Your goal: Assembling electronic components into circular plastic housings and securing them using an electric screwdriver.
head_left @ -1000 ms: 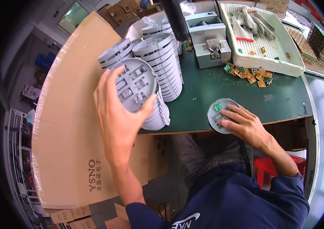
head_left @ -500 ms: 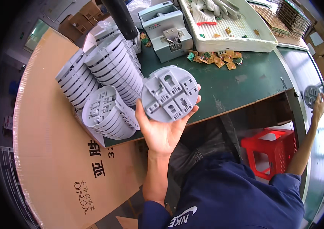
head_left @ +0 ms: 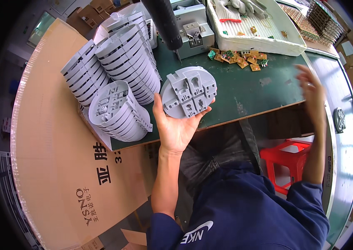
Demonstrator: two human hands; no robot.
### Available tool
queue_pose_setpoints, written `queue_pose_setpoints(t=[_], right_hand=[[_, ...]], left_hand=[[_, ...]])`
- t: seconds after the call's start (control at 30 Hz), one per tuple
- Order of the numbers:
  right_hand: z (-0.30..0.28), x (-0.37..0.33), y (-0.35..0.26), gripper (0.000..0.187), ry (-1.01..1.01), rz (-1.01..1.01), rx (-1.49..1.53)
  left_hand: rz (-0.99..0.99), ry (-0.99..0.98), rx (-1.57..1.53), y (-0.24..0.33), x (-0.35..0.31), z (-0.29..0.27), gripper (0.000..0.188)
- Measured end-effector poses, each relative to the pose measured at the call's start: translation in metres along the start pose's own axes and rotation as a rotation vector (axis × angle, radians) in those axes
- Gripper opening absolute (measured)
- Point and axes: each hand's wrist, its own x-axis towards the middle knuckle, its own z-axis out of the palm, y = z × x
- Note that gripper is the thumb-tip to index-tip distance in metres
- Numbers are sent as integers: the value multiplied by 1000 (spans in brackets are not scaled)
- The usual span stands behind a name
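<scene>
My left hand (head_left: 175, 132) grips a round grey plastic base (head_left: 190, 92) by its lower edge, above the near edge of the green table. Square pockets and slots cover its visible face. My right hand (head_left: 313, 91) is raised over the table's right end, blurred, with its fingers stretched out and nothing in them. Beyond it another round grey plastic base (head_left: 340, 120) lies on the shiny strip at the right. Stacks of similar grey bases (head_left: 128, 58) stand left of my left hand, with a shorter stack (head_left: 120, 110) in front.
A black cylindrical tool (head_left: 164, 25) with a thin tip hangs above the table (head_left: 230, 96). Behind it sits a grey metal device (head_left: 193, 31). Small circuit boards (head_left: 243, 60) lie before a white foam tray (head_left: 259, 43) holding gloves. A large cardboard sheet (head_left: 55, 137) and red stool (head_left: 282, 160) flank me.
My right hand has let go of the base on the shiny strip and come back left over the table. My left hand has tilted its base and shifted slightly.
</scene>
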Motion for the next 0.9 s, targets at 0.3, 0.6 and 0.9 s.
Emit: queue_pose_setpoints(t=[0.3,0.6,0.9], right_hand=[[128,43,-34,37,-97,-306,-125],[118,24,-54,36,-109,-322,76],[118,-6,-89,45,-469,61,1494]], left_hand=[[264,108,839,-1,-8,-3,78],[675,177,2058,-29,12,-21,91],[229,76,813,-34,15,40,51]])
